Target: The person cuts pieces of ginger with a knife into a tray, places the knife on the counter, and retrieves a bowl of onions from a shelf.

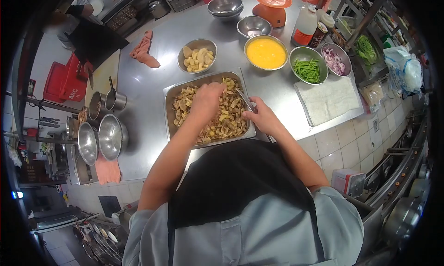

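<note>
The tray sits by the table's near edge, seemingly for reach; the right hand grips a utensil; how the left hand grips, I cannot tell.

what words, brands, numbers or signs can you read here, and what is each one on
"ASC": on the side of the red box at the left, tilted in the picture.
Too small or blurred to read: the orange-red label on the clear jug, and the label on the dark bottle beside it.
I can make out no other text with certainty.
</note>
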The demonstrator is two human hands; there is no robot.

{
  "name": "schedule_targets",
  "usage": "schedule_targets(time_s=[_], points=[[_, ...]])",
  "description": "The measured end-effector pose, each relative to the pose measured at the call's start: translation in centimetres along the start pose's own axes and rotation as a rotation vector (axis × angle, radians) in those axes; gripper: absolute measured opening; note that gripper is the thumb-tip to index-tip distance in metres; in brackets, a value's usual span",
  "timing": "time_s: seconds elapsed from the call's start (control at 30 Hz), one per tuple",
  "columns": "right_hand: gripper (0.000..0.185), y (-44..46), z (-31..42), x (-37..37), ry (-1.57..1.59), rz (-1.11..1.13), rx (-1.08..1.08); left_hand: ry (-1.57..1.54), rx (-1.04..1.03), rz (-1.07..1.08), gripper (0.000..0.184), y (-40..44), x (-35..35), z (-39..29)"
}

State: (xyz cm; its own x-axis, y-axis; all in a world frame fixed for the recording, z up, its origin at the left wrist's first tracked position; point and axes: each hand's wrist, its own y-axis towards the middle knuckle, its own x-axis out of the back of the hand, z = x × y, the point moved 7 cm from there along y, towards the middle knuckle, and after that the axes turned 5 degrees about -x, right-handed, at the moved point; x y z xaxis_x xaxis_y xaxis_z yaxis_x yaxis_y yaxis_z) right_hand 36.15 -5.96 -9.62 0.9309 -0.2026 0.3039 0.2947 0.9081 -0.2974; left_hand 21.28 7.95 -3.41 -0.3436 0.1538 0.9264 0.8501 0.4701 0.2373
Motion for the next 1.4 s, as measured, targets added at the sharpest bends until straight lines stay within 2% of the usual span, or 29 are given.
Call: schedule_targets(time_s=[0.17,0.27,0.37,0.47,0.57,0.67,0.7,0.73,0.8,0.83,0.93,0.97,1.07,1.23,1.37,1.4], points=[[0.066,-0.4,0.1,0.3,-0.015,0.020,-0.041,0.093,0.030,0.049,0.030,0.6,-1.6,2.2],[0.067,0.0,-0.7,0.1,0.005,0.027,-0.046,-0.063,0.240,0.006,0.023,-0.4,-1.7,4.4],[0.068,0.2,-1.1,0.0,0.041,0.040,-0.072,-0.136,0.286,0.055,0.018,-1.4,-1.3,5.0],[0.069,0.1,-0.3,0.3,0.052,0.072,-0.117,-0.288,0.363,0.138,0.017,-2.3,-0.3,4.0],[0.067,0.2,-1.0,0.0,0.060,0.087,-0.117,-0.430,0.568,0.149,0.023,-3.6,1.9,2.4],[0.060,0.4,-1.1,-0.1,0.070,0.089,-0.121,-0.154,0.062,-0.040,0.034,-3.7,4.4,-1.6],[0.055,0.7,-1.5,-0.4,0.093,0.083,-0.099,-0.203,0.065,0.169,0.043,-4.0,2.7,-2.1],[0.050,0.8,-1.7,-0.5,0.116,0.077,-0.075,-0.159,-0.031,0.182,0.043,-4.4,1.8,-3.4],[0.057,1.1,-2.1,-0.4,0.080,0.095,-0.096,-0.060,-0.227,0.201,0.043,-5.1,-0.6,-6.0],[0.058,1.2,-2.1,-0.3,0.070,0.099,-0.103,-0.077,-0.161,0.246,0.043,-5.0,-1.7,-5.8],[0.057,1.1,-2.2,-0.2,0.052,0.100,-0.125,0.118,-0.147,0.184,0.042,-3.2,-1.5,-3.3],[0.056,0.9,-2.1,-0.1,0.060,0.105,-0.129,0.143,-0.069,0.157,0.037,-2.8,-1.6,-1.7],[0.054,0.9,-1.8,-0.1,0.087,0.120,-0.137,0.191,-0.003,-0.015,0.032,-2.5,-0.2,0.4],[0.051,1.2,-2.2,-0.3,0.141,0.145,-0.174,-0.095,-0.290,0.119,0.028,-3.4,-0.6,-6.6],[0.050,1.2,-1.9,-0.1,0.183,0.145,-0.161,0.167,-0.191,0.005,0.022,-3.3,-2.2,-3.8],[0.050,1.3,-2.2,-0.2,0.181,0.144,-0.144,0.092,-0.179,-0.011,0.020,-3.3,-2.1,-2.8]])
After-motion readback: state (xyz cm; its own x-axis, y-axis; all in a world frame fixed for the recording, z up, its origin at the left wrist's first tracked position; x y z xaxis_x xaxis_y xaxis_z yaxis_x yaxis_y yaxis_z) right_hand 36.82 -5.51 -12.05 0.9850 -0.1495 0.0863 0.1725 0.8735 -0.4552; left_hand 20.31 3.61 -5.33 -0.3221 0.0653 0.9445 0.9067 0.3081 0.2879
